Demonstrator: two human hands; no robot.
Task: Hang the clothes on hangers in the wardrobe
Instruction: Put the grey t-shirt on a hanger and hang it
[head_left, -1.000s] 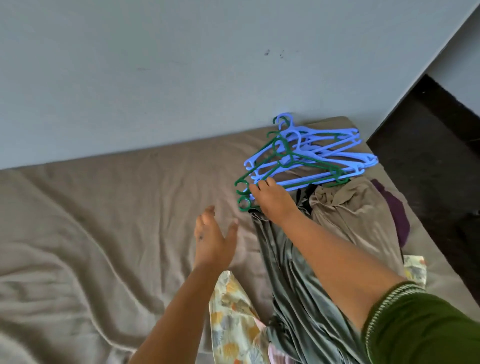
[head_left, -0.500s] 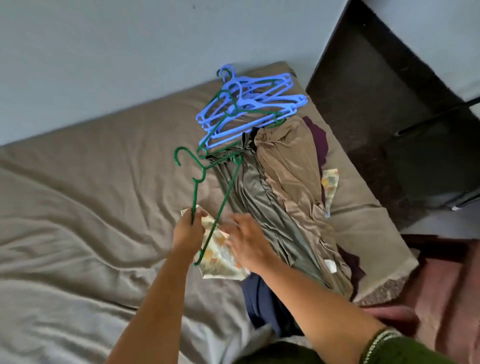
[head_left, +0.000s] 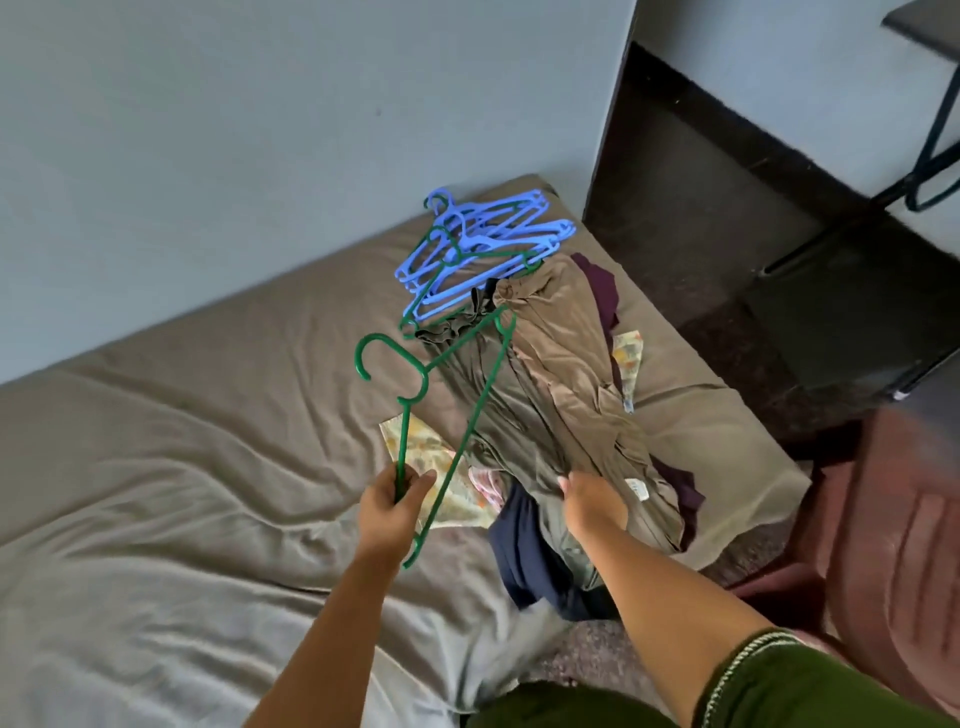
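1. L hand (head_left: 390, 512): fingers (head_left: 423, 480) curled round one arm of green hanger (head_left: 447, 410), thumb side pinching it. Hanger raised off bed, hook at top pointing toward far edge, frame tilted; prob. kept clear of fabric so a garment can be fed onto it.

2. R hand (head_left: 592, 501): fingers bent down into near end of olive garment (head_left: 498, 415), tips buried in folds. Looks like a grip on the cloth, though full closure can't be confirmed. Prob. picking it as first item for the hanger.

3. Clothes pile: olive garment lies lengthwise toward far-right corner of bed (head_left: 182, 467); tan garment (head_left: 566, 358) alongside it on the right, touching. Under them: floral cloth (head_left: 415, 447), navy item (head_left: 524, 561) at near edge, purple item (head_left: 602, 286) showing toward right edge. White tag visible near R hand.

4. Spare hangers (head_left: 483, 249): blue w/ some green, stacked loose at far-right corner of bed, just beyond tops of garments; within reach for the next pieces.

5. Surroundings: grey wall (head_left: 260, 130) behind bed; dark floor (head_left: 727, 208) right of it; reddish cushion at right. Wardrobe not in view.

6. Status (est.): early; nothing on a hanger yet, nothing hung.
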